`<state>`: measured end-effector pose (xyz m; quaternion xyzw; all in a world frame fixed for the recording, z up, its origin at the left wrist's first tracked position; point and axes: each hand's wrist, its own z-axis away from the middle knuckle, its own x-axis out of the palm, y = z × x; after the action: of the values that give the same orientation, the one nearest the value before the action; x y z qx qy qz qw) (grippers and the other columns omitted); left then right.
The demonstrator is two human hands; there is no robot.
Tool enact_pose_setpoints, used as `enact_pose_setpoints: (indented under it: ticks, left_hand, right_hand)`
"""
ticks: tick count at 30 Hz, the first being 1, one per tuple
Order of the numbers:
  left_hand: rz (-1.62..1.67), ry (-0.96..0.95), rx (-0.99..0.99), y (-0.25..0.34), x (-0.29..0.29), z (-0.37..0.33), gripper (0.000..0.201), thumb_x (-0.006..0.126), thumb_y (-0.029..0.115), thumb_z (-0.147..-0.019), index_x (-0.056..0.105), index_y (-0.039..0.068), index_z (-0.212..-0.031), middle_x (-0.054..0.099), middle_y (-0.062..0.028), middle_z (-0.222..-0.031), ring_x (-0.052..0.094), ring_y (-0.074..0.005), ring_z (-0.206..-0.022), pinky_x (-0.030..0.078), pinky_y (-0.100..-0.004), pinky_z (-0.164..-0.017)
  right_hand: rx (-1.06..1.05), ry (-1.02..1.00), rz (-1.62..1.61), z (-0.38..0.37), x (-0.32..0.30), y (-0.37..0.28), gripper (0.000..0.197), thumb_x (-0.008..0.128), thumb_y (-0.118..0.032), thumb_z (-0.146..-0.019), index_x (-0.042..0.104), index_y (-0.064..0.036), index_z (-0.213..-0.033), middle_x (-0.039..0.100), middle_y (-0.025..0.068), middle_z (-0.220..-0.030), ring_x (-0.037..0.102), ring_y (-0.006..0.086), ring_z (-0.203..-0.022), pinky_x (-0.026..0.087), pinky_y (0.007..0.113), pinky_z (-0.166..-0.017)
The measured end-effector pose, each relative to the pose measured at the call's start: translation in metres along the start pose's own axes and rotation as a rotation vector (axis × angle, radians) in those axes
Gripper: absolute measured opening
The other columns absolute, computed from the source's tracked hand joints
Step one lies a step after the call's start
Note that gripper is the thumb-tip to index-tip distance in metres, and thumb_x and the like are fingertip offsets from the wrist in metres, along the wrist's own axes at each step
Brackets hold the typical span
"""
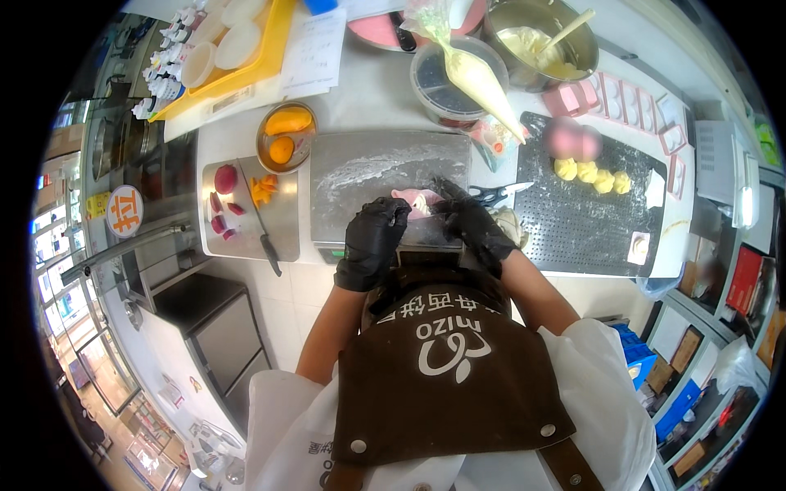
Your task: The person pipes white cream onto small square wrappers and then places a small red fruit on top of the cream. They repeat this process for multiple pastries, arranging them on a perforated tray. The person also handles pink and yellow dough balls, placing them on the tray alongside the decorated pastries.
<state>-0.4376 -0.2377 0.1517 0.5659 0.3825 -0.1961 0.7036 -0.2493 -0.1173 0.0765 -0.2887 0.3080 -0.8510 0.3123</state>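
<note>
Pink, probably light, soft and easily torn, the filled wrapper (pixel 418 201) sits over the powder-dusted metal board (pixel 368 157), your left hand (pixel 372 239) closing fingertips on its edge (likely the safer hold), your right hand (pixel 478 227) alongside, fingers apart, contact unclear.

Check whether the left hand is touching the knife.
Apart. The head view shows the gloved left hand over the metal slab, well right of the knife, with pale counter visible between them.
</note>
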Motion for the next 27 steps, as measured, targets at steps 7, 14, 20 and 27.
enact_pose_setpoints:
  ticks: [7,14,20,27]
  left_hand:
    - [0.026,-0.031,-0.031,-0.001,-0.002,0.002,0.013,0.063,0.016,-0.092,0.070,0.008,-0.100,0.070,-0.0137,-0.098,0.065,-0.0357,-0.091,0.051,-0.0438,-0.080]
    - [-0.008,-0.044,-0.022,-0.001,-0.003,0.000,0.012,0.063,0.017,-0.090,0.071,0.011,-0.098,0.071,-0.0116,-0.097,0.066,-0.0349,-0.089,0.052,-0.0446,-0.078]
    - [-0.040,-0.024,0.009,-0.010,0.007,0.002,0.011,0.064,0.016,-0.091,0.071,0.010,-0.097,0.069,-0.0127,-0.095,0.066,-0.0354,-0.088,0.052,-0.0443,-0.078]
    - [-0.027,0.008,0.003,-0.008,0.005,0.001,0.011,0.063,0.018,-0.091,0.071,0.011,-0.094,0.070,-0.0127,-0.095,0.066,-0.0357,-0.086,0.052,-0.0451,-0.077]
  right_hand:
    - [-0.073,-0.142,-0.700,0.036,0.003,-0.032,0.071,0.048,0.006,-0.084,0.033,-0.0003,-0.153,0.054,0.0147,-0.140,0.061,0.0148,-0.099,0.053,0.025,-0.078]
    - [-0.427,-0.012,-0.531,0.061,-0.043,-0.096,0.056,0.053,0.005,-0.080,0.053,0.0018,-0.135,0.062,0.0098,-0.114,0.061,0.0123,-0.080,0.052,0.023,-0.067]
    - [-0.830,0.945,0.750,0.037,-0.113,-0.171,0.051,0.044,0.003,-0.096,0.053,-0.0190,-0.141,0.059,0.0011,-0.081,0.053,0.0094,-0.062,0.047,0.028,-0.054]
    - [-0.830,0.980,1.402,0.027,-0.144,-0.156,0.053,0.061,0.001,-0.077,0.064,-0.0096,-0.130,0.069,0.0134,-0.084,0.067,0.0301,-0.078,0.053,0.042,-0.073]
